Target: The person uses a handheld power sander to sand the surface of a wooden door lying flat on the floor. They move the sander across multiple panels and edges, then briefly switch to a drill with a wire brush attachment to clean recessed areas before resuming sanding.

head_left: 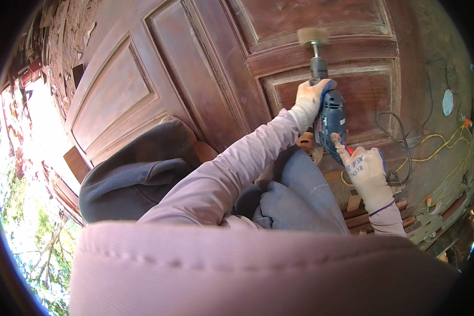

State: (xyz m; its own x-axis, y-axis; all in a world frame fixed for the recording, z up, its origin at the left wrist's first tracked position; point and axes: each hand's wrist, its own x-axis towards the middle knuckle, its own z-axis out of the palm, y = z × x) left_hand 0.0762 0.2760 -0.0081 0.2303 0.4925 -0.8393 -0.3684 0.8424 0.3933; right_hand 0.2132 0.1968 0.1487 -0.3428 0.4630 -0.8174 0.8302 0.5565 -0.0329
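Note:
Both my hands grip a dark blue power drill [333, 117], and both wear pale work gloves with blue palms. My left hand [309, 100] is wrapped round the front of the drill's body, just behind the chuck. At the rear, my right hand [364, 168] closes on the handle, its index finger stretched along the body. A metal shaft runs from the chuck to a tan round sanding wheel [312, 36], blurred. The wheel is over a frame rail of a reddish-brown panelled wooden door [221, 68]; I cannot tell whether it touches.
The door lies flat before my bent knees [300, 195]. A dark cable [400, 126] loops right of the drill. Yellow cords [440, 147] trail over the floor at right, near wooden strips [361, 221]. An oval pale object [447, 102] lies farther off. Brick-like rubble borders the left.

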